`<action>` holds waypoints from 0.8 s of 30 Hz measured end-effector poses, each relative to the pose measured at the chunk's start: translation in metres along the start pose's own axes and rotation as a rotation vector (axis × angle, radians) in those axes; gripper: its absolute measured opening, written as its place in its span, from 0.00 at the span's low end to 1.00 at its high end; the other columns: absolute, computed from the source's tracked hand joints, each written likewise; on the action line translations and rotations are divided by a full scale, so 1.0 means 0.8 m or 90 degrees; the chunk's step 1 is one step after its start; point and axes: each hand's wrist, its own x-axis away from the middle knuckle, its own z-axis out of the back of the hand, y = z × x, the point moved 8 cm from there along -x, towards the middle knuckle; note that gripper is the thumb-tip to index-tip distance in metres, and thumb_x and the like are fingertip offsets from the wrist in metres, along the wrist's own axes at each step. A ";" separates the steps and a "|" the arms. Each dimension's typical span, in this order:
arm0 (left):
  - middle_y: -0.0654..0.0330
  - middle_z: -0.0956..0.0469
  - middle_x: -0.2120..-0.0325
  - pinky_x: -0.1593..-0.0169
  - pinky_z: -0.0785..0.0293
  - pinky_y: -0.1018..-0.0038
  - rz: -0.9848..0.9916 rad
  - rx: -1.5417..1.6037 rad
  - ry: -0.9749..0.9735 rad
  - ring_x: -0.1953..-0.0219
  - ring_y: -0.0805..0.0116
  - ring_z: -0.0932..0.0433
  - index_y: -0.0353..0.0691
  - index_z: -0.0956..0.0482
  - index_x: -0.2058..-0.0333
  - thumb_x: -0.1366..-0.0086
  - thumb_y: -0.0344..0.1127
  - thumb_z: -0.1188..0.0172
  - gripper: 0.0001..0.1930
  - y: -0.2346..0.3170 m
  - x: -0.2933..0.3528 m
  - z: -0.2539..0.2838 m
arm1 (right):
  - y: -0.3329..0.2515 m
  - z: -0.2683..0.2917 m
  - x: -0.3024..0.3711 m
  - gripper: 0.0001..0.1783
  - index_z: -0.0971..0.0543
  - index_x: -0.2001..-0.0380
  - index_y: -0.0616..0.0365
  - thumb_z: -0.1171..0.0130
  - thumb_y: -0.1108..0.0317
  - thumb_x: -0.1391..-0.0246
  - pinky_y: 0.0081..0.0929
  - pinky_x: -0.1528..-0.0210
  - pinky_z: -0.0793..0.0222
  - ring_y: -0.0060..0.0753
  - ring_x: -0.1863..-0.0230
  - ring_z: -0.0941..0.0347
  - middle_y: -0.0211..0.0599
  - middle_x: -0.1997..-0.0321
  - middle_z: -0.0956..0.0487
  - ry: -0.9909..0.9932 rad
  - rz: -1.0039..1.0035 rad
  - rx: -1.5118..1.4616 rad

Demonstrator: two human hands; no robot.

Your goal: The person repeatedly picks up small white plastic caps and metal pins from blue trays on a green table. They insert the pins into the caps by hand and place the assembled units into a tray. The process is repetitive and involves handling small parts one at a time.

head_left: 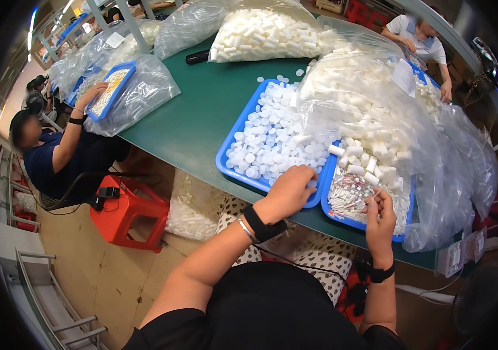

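Note:
My left hand (291, 191) is at the near edge of a blue tray (223, 153) heaped with translucent white plastic discs (272, 131). Its fingers curl together beside the discs, and the back of the hand hides whatever they may hold. Over a second blue tray (326, 201), my right hand (382, 214) has thumb and fingers pinched together. What sits in that pinch is too small to name. Below it lie many thin metallic-looking pieces (348, 198). White cylinders (371, 166) fill the far part of this tray, spilling from a big clear bag.
Large clear bags (348, 76) of white cylinders stand on the green table (185, 111). A co-worker (56, 146) sits at the left, one hand at a blue tray (125, 73); another person (421, 38) works at the far right. A red stool (129, 213) stands left of the table.

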 end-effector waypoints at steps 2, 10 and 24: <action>0.58 0.23 0.62 0.59 0.26 0.74 0.094 0.284 -0.006 0.62 0.66 0.25 0.35 0.23 0.55 0.38 0.30 0.38 0.13 -0.003 0.004 -0.001 | 0.005 -0.007 0.000 0.08 0.26 0.58 0.65 0.50 0.72 0.34 0.19 0.65 0.31 0.21 0.68 0.26 0.36 0.63 0.21 -0.016 -0.056 -0.125; 0.59 0.23 0.58 0.56 0.24 0.79 0.378 1.171 -0.131 0.59 0.75 0.24 0.32 0.29 0.46 0.30 0.35 0.43 0.18 0.006 0.088 -0.072 | -0.015 -0.066 0.041 0.08 0.26 0.58 0.65 0.49 0.72 0.35 0.22 0.63 0.25 0.30 0.62 0.19 0.45 0.58 0.19 -0.090 -0.192 -0.487; 0.63 0.24 0.63 0.58 0.25 0.80 0.418 1.252 -0.117 0.63 0.77 0.24 0.34 0.27 0.48 0.30 0.34 0.43 0.15 0.004 0.110 -0.095 | -0.021 -0.071 0.046 0.08 0.26 0.57 0.65 0.48 0.72 0.35 0.24 0.60 0.22 0.31 0.59 0.19 0.44 0.57 0.19 -0.073 -0.117 -0.349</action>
